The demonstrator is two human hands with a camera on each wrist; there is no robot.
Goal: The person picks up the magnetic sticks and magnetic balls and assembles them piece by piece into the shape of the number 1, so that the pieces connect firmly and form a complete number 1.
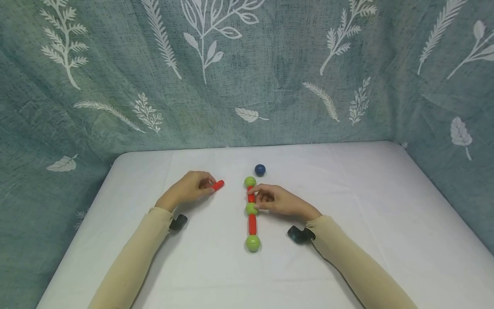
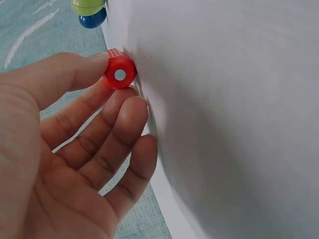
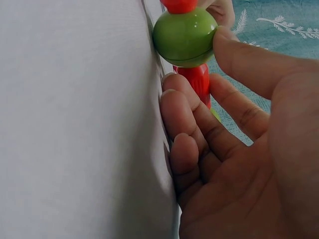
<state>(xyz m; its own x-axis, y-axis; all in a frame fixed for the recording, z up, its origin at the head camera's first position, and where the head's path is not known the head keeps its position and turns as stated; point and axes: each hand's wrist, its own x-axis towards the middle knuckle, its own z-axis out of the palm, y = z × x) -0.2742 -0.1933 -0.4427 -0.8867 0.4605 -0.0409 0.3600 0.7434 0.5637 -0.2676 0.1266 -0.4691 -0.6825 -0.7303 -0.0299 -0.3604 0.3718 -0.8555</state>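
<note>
Pinching a loose red rod [image 1: 218, 185] between thumb and fingers [image 2: 130, 119], the left hand [image 1: 191, 188] was left of a chain of green balls and red rods [image 1: 252, 224], gripped mid-length by the right hand [image 1: 281, 200]; a navy ball [image 1: 260, 170] sat beyond on the white counter [image 1: 200, 266].

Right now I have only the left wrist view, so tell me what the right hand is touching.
Observer: The right hand touches the middle green ball.
Operator: Count the green balls for me.
Observer: Three, in a line, with two red rods between them.
Operator: Now say whether the blue ball touches any of them.
Observer: No; the head view shows a gap between it and the far green ball.
</note>
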